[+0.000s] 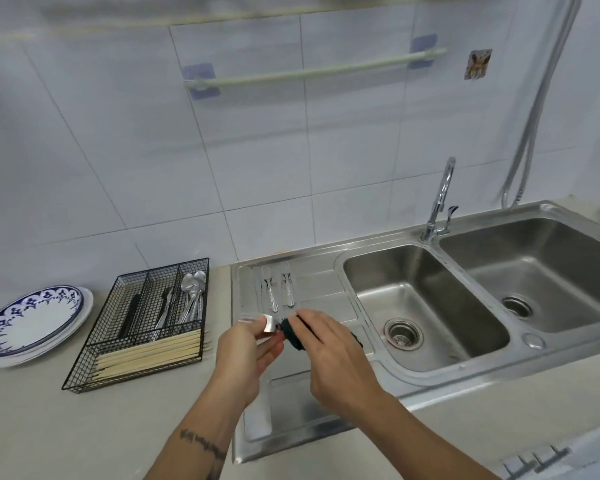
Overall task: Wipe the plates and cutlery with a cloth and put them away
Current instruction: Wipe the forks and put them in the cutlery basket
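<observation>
Held in the left hand (248,348), a spoon (269,323) is being gripped by curled fingers. A dark cloth (291,336) is being pinched against it by the right hand (333,355).

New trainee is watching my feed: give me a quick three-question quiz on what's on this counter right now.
1. True or false: two forks lie on the drainboard.
2. Which hand holds the dark cloth?
3. The chopsticks lie in the wire tray, at its: A) near end B) far end

Key: 1 true. 2 right hand; the left hand holds a metal utensil. 3 A.
</observation>
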